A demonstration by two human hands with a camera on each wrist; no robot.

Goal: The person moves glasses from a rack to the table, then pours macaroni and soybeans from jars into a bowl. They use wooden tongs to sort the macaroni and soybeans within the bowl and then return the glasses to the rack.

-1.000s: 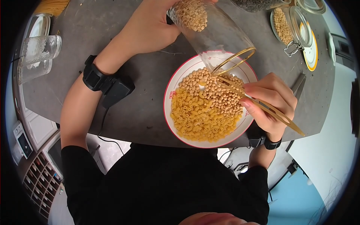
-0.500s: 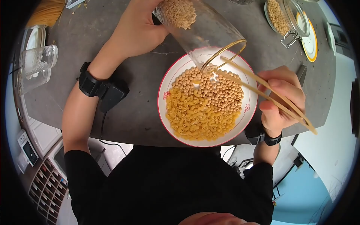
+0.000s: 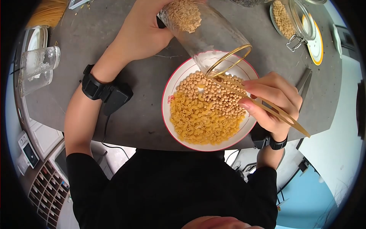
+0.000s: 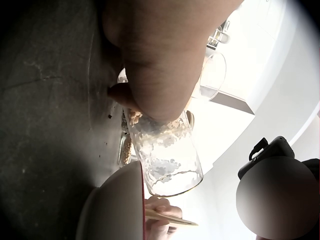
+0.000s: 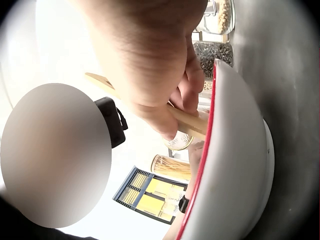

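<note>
Right hand (image 3: 275, 100) shifted inward, tongs (image 3: 296, 124) pinched narrower, left hand (image 3: 146, 32) clasping tilted jar (image 3: 219, 36)

Red rims the white bowl (image 5: 232, 145), gold the glass (image 3: 215, 32); tongs (image 3: 299, 127) are tan.

The left hand (image 3: 146, 34) grips a clear, gold-rimmed glass (image 3: 223, 36), tilted mouth-down above a red-rimmed white bowl (image 3: 249, 120), oats (image 3: 185, 16) near its base. The bowl holds tan beans (image 3: 225, 101) and yellow macaroni (image 3: 206, 122). The right hand (image 3: 276, 101) pinches wooden tongs (image 3: 299, 127).
</note>
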